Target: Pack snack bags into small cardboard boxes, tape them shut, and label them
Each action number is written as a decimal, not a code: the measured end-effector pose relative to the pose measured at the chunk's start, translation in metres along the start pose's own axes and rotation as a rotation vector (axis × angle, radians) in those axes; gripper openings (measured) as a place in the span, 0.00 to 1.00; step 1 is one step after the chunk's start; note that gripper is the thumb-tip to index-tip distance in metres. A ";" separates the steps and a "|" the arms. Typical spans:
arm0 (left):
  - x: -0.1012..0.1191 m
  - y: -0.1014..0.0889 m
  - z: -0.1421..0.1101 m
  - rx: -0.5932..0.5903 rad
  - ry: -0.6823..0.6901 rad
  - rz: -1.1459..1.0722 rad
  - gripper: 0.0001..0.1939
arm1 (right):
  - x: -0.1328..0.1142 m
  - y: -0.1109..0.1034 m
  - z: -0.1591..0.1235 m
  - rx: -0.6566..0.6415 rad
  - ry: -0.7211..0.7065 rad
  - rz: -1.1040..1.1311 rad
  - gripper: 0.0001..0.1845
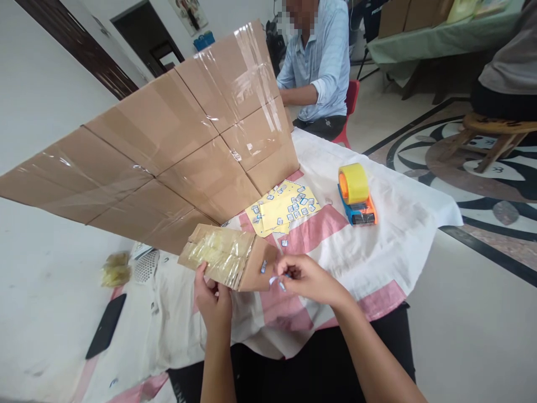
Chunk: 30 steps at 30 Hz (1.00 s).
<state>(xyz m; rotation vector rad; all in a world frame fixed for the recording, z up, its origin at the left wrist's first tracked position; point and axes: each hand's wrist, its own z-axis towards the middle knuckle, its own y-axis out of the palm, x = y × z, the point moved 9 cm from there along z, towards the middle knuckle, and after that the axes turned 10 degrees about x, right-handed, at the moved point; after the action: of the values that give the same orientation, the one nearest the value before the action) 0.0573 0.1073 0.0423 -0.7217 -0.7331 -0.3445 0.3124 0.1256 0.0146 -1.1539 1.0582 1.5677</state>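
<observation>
My left hand (pixel 213 302) grips a taped cardboard flap (pixel 229 257); my right hand (pixel 304 278) pinches a small sticker (pixel 274 280) beside it, over the pink-and-white tablecloth (pixel 390 235). Beyond lie yellow sticker sheets (pixel 285 208), a tape dispenser (pixel 356 196), patterned floor (pixel 482 168).

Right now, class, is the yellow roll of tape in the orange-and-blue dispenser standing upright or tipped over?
Upright: the yellow roll of tape sits atop its dispenser base on the white cloth.
</observation>
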 end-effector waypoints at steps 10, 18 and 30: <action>0.002 0.003 -0.002 0.013 -0.052 -0.010 0.34 | 0.020 -0.102 0.150 0.302 0.152 -0.719 0.11; -0.022 0.005 0.000 0.041 0.045 -0.015 0.33 | 0.051 -0.121 0.172 0.260 0.188 -1.014 0.09; -0.029 0.008 0.002 0.012 0.047 -0.020 0.33 | 0.029 -0.127 0.160 0.280 0.081 -1.037 0.21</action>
<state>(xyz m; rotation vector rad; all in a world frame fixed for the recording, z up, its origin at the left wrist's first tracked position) 0.0398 0.1152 0.0187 -0.6933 -0.6974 -0.3737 0.3970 0.3137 0.0027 -1.2624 0.5232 0.5436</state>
